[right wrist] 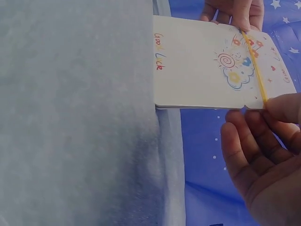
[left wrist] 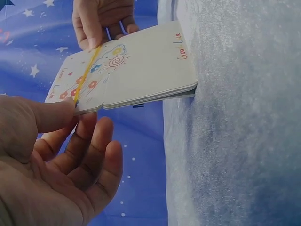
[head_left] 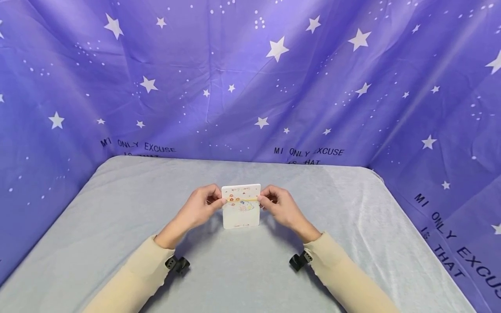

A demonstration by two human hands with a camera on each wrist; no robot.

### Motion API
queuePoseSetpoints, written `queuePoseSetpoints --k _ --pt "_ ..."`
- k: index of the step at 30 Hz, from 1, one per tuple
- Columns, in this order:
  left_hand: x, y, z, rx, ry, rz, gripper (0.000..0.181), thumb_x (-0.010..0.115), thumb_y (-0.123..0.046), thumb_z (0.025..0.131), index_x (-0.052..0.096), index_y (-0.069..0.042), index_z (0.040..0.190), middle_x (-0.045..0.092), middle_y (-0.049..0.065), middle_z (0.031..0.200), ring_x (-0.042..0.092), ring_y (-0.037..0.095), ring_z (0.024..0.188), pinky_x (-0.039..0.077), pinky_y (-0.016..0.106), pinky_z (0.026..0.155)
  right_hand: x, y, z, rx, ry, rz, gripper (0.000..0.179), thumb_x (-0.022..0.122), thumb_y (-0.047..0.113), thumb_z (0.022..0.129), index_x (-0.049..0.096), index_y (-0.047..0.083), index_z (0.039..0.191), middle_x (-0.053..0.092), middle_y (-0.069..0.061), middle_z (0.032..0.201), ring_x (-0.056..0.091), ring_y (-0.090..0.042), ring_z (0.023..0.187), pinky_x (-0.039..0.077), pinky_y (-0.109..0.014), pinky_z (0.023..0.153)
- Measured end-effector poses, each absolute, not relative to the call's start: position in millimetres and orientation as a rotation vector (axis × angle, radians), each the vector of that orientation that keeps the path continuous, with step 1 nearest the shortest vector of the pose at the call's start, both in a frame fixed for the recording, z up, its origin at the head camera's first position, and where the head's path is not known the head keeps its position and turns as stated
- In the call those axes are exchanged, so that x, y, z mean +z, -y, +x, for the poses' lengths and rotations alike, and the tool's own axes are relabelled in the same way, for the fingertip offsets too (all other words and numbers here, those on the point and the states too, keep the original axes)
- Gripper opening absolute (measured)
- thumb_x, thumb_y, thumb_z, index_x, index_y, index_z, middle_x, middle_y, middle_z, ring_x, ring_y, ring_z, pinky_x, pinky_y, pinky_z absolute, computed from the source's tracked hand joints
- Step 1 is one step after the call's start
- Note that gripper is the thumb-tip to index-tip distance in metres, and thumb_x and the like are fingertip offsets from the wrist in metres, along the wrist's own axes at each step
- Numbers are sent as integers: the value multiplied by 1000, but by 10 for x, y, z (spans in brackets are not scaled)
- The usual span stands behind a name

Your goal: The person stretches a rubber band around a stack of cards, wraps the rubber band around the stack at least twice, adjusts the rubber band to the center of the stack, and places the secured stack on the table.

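Observation:
A small stack of white cards (head_left: 241, 215) printed with flowers, a cloud, a spiral and "Good Luck" stands upright, its lower edge at the table. Across its upper part runs a yellow elastic band (right wrist: 257, 66). My left hand (head_left: 201, 202) pinches the stack's left edge at the band, thumb in front and fingers behind. At the opposite edge my right hand (head_left: 281, 203) pinches the same way, its thumb on the band's other end. Small notches show in the side edges just below the band, and the layers part slightly at a lower corner in the left wrist view.
A pale grey-blue cloth covers the table (head_left: 242, 278). Behind and beside it hangs a purple-blue curtain (head_left: 219, 52) with white stars and black lettering. Black wrist cameras sit at the cream sleeves (head_left: 135, 274).

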State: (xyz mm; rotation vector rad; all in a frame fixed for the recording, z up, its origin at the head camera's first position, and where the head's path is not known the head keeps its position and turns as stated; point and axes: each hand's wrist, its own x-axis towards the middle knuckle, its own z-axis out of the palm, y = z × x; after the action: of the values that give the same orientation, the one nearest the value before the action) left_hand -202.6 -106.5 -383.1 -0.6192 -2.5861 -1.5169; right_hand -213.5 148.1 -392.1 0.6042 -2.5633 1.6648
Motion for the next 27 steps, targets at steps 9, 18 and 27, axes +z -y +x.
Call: queuePoseSetpoints --k 9,18,27 --pt "-3843 1070 -2027 -1500 2622 -590 11 67 -5 87 60 -6 78 64 2 78 58 14 70 51 29 67 -3922 -1486 -2123 1618 2596 593 4 62 10 91 63 7 88 65 -5 83 61 -18 72 49 -28 61" --pt "-3809 1055 -2024 -1478 2634 -570 11 68 -7 86 60 -7 78 65 1 77 59 14 70 51 31 68 -3861 -1489 -2113 1628 2607 619 6 61 5 91 61 0 90 66 -16 87 62 -25 74 49 -26 63" --pt "-3804 1059 -2016 -1469 2638 -591 11 68 -5 86 60 -7 78 65 2 79 59 14 70 51 30 68 -3926 -1513 -2159 1636 2596 649 6 63 7 90 62 1 90 66 -12 87 62 -26 75 49 -28 64"
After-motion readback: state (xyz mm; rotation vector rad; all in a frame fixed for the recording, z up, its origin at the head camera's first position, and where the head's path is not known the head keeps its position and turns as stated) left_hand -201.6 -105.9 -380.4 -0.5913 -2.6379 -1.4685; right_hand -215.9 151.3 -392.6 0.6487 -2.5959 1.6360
